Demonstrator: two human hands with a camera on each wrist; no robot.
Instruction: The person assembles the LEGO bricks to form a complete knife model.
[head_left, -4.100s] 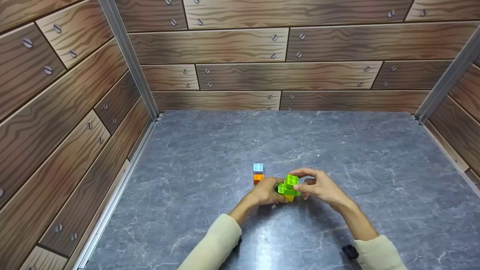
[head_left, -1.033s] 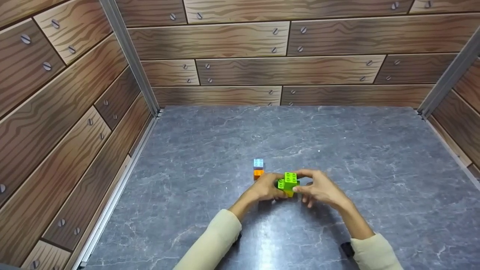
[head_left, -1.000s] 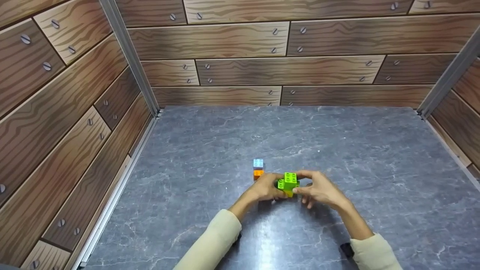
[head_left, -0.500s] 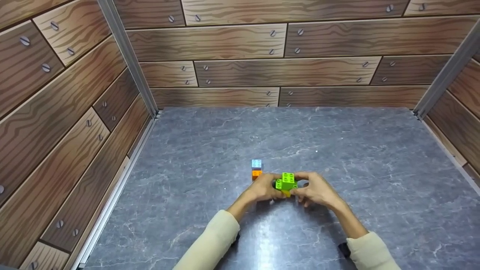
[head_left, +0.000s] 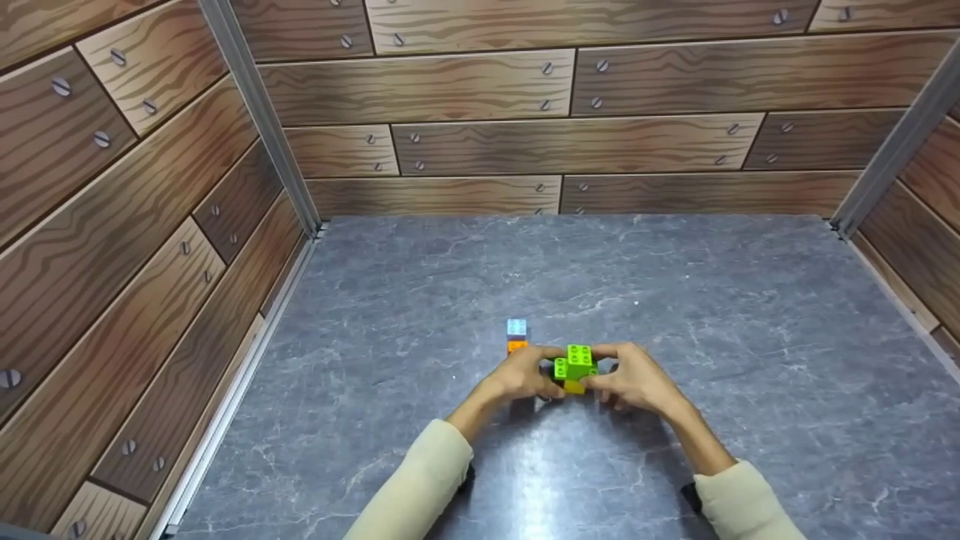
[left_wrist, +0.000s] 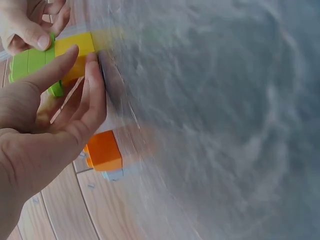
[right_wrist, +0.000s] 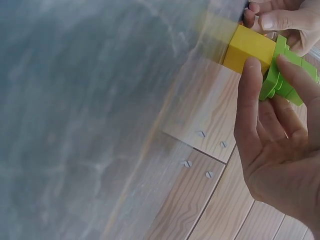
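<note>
A stack of toy building bricks stands between my hands: a yellow brick [head_left: 574, 387] below, a wider green piece [head_left: 560, 369] on it, and a green brick [head_left: 579, 357] on top. With thumb and forefinger my right hand [head_left: 634, 379] pinches the green part from the right, studs facing up. My left hand [head_left: 519, 375] curves loosely about the left side, its thumb tip just beside the yellow brick. In the left wrist view that thumb overlaps the yellow brick [left_wrist: 85, 43]. The right wrist view shows the yellow brick [right_wrist: 248, 47] close over the grey tabletop [right_wrist: 100, 110].
Just behind my left hand sit an orange brick [head_left: 516, 346] and a light blue brick [head_left: 516, 328], one behind the other. Wood-patterned walls [head_left: 435, 90] with metal corner posts [head_left: 262, 120] enclose the grey table [head_left: 420, 300] at the back and sides.
The green top brick has been turned square and sits between the studs of the piece below. My left thumb has drawn back left, baring more yellow; my right fingers have shifted slightly inward.
</note>
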